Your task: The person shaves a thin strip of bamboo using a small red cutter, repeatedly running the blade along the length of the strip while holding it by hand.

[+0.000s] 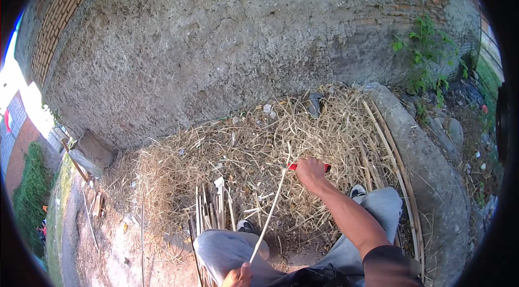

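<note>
A long pale bamboo-like strip (272, 208) runs slantwise from my lap up toward the middle of the view. Its near end is in the closed fingers of my left hand (238, 276), at the lower edge between my knees. Farther out, my right hand (312, 173) is wrapped round a red tool (292, 167) with a dark end; the fist covers most of it, so its kind is unclear. The strip's far end meets the red tool just left of that fist. Curled straw-coloured shavings (254, 152) lie thickly beneath both.
A rough grey wall (243, 43) rises ahead. Split strips (211, 208) stand beside my left knee; longer poles (397, 162) lie to my right, along a concrete curb (432, 173). A green plant (424, 51) grows at the wall's right, and a block (92, 152) stands at left.
</note>
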A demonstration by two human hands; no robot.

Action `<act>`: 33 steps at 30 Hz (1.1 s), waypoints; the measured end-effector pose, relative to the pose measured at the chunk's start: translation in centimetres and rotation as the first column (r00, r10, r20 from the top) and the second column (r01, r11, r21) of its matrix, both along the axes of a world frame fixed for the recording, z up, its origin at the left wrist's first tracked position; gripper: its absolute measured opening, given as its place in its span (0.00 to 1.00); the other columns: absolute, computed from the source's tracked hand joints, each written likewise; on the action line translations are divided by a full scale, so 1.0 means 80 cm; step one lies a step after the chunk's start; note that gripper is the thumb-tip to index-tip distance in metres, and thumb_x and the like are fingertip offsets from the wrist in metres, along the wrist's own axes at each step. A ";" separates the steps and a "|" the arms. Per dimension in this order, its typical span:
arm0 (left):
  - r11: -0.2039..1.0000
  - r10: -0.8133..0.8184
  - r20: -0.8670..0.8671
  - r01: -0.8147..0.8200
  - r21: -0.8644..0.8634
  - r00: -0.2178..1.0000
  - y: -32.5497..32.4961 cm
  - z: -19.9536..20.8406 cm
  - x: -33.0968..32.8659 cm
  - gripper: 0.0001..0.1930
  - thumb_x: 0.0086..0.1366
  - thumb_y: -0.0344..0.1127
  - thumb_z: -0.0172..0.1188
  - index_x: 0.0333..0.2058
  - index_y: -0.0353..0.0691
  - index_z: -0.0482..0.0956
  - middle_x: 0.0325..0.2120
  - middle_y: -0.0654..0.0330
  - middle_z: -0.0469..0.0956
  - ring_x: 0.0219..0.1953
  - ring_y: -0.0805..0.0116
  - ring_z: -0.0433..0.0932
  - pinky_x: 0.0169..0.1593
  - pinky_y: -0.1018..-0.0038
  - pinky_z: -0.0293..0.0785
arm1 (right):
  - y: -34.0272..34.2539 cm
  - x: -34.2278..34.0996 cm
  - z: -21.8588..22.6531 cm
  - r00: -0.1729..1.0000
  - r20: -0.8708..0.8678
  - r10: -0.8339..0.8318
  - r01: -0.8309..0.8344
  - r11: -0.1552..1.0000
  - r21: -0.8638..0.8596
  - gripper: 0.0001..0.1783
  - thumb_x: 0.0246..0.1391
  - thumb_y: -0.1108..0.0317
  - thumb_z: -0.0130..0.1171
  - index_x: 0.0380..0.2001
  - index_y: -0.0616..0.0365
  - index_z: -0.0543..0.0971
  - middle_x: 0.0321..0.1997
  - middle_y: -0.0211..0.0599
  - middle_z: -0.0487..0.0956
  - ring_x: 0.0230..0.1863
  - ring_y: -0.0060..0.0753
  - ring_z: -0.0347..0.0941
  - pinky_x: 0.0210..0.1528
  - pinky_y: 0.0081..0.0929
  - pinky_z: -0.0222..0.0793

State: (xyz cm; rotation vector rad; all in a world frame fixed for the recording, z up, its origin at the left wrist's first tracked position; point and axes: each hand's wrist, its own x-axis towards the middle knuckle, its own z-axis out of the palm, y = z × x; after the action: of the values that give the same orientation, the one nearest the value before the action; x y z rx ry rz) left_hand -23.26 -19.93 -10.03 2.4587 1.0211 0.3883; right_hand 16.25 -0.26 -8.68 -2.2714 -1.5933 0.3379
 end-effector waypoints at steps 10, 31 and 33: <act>0.762 0.419 -0.084 -0.401 -0.509 0.904 -0.048 0.078 -0.024 0.12 0.65 0.39 0.53 0.39 0.36 0.77 0.26 0.51 0.75 0.24 0.52 0.74 0.24 0.61 0.68 | -0.007 0.044 -0.040 0.997 -0.019 -0.081 0.077 0.986 -0.146 0.10 0.53 0.70 0.56 0.31 0.64 0.83 0.38 0.52 0.83 0.41 0.49 0.81 0.44 0.41 0.74; 0.137 0.536 0.187 0.133 -0.982 0.823 0.171 0.148 0.162 0.19 0.76 0.43 0.33 0.42 0.35 0.69 0.27 0.57 0.69 0.23 0.69 0.67 0.27 0.68 0.70 | -0.070 0.006 0.139 0.971 -0.017 0.239 -0.225 0.933 0.280 0.14 0.49 0.58 0.59 0.24 0.59 0.82 0.20 0.48 0.80 0.23 0.52 0.78 0.32 0.45 0.74; 0.099 0.518 0.104 0.061 -0.993 0.849 0.185 0.156 0.186 0.20 0.75 0.42 0.31 0.40 0.32 0.69 0.28 0.58 0.69 0.29 0.66 0.69 0.32 0.66 0.72 | -0.063 0.014 0.131 0.990 -0.081 0.117 -0.097 0.970 0.221 0.15 0.49 0.57 0.60 0.23 0.59 0.82 0.20 0.49 0.79 0.23 0.52 0.78 0.31 0.44 0.73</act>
State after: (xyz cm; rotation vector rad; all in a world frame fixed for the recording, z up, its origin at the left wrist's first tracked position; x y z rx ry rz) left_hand -8.42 -5.09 2.42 0.8440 0.9603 0.1980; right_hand 17.40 -5.29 1.77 -1.9837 -1.6239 0.2783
